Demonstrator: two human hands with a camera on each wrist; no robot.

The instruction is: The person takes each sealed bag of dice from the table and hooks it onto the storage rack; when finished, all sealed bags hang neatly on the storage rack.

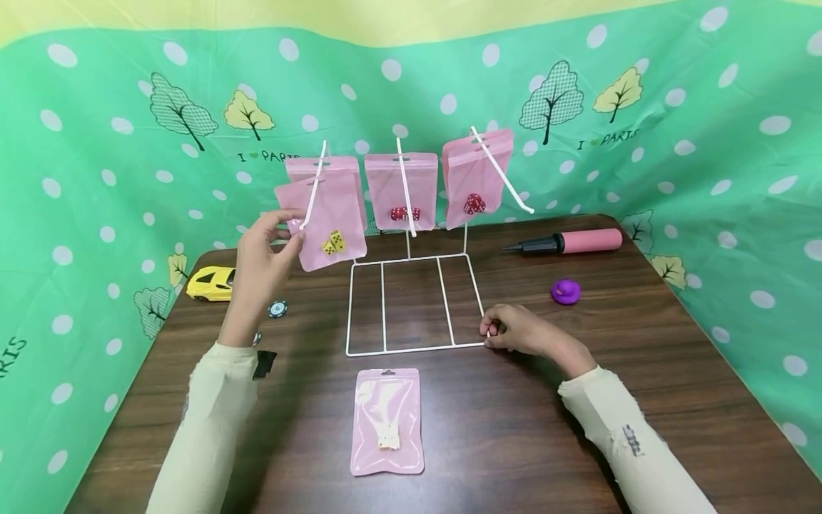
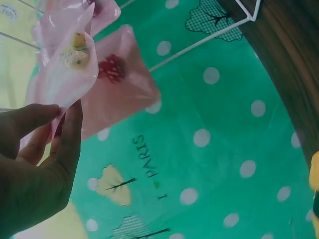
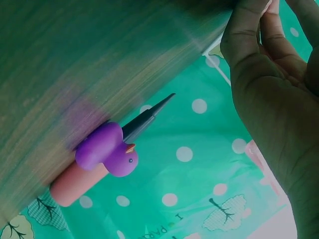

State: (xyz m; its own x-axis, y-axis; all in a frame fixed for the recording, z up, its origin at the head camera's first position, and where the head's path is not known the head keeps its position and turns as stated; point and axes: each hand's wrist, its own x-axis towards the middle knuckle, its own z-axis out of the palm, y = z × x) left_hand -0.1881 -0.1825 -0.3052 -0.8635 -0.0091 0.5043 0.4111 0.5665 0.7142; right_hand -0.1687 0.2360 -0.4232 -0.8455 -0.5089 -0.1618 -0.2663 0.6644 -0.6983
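Note:
My left hand (image 1: 265, 246) pinches the left edge of a pink zip bag (image 1: 334, 210) with yellow dice (image 1: 335, 243). In the left wrist view, thumb and fingers grip the bag's edge, which bows outward. The left hook (image 1: 314, 187) of a white wire rack (image 1: 383, 307) crosses the bag's top slot. Another pink bag (image 1: 349, 165) hangs behind it. Pink bags with red dice hang at the middle hook (image 1: 404, 178) and right hook (image 1: 497, 165). My right hand (image 1: 523, 330) holds the rack's front right base corner between thumb and fingers.
Nearer on the wooden table, a pink bag (image 1: 388, 389) with whitish dice lies flat. A yellow toy car (image 1: 208, 284) and a poker chip (image 1: 277, 308) are at left. At right are a purple rubber duck (image 1: 566, 291) and a pink hand pump (image 1: 591, 240). A dotted green cloth surrounds the table.

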